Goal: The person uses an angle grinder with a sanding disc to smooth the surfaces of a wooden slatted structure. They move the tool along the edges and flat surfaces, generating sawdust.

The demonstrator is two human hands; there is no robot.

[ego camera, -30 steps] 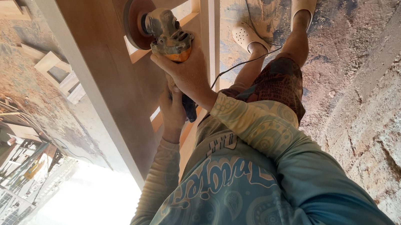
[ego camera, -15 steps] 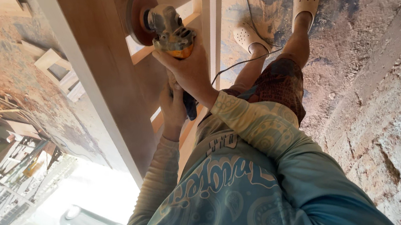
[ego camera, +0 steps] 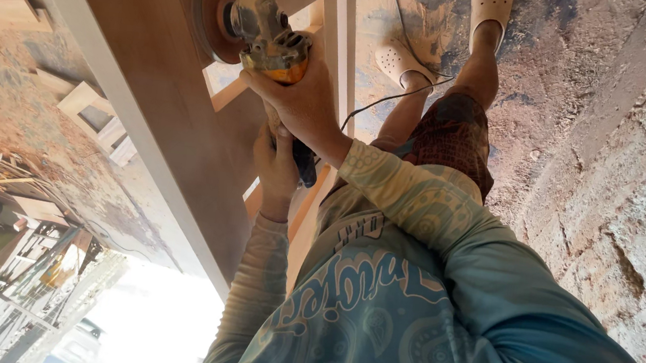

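Nearest to me is my patterned teal shirt [ego camera: 403,328], with both sleeves reaching away toward the work. My left hand [ego camera: 277,170] is wrapped shut around the dark rear handle of the angle grinder [ego camera: 270,38], low and close to my body. My right hand [ego camera: 300,98] is further out, clamped over the grinder's grey and orange body just behind the head. The tool's long axis runs from the left hand out through the right hand to the sanding disc [ego camera: 211,15], which lies flat against the brown wooden panel [ego camera: 148,80]. So the disc sits just beyond the right hand, which is the nearer of the two to it. The panel's pale edge [ego camera: 106,92] runs well apart on one side of the disc, and the raised frame rail [ego camera: 338,37] stands near on the other, with bare panel between them. The power cord [ego camera: 397,97] trails back past my legs. Farthest off are my pale clogs [ego camera: 490,6] on the dusty concrete floor [ego camera: 590,115].
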